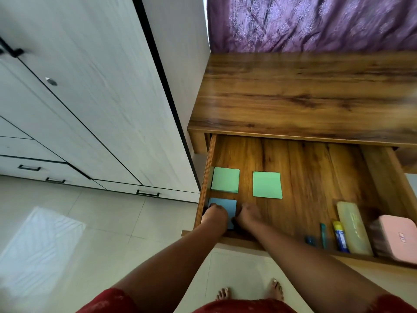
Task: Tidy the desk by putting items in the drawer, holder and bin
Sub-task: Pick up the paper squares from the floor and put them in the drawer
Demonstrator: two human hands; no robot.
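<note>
I have both hands down in the open drawer [293, 159] at lower centre of the frame: my left hand [214, 214] and right hand [248, 214] curl on either side of a blue note pad [225, 205], gripping its edges in the drawer's near left corner. Just above it lie two green note pads [225, 180] [267, 185], apart from each other. At the lower right of the drawer sit a pale yellow case [353, 229], a blue-and-yellow tube [340, 237], a teal pen [323, 236] and a pink box [398, 238]. The wooden desk top [316, 91] spans upper right; white cupboards [79, 98] fill the left.
</note>
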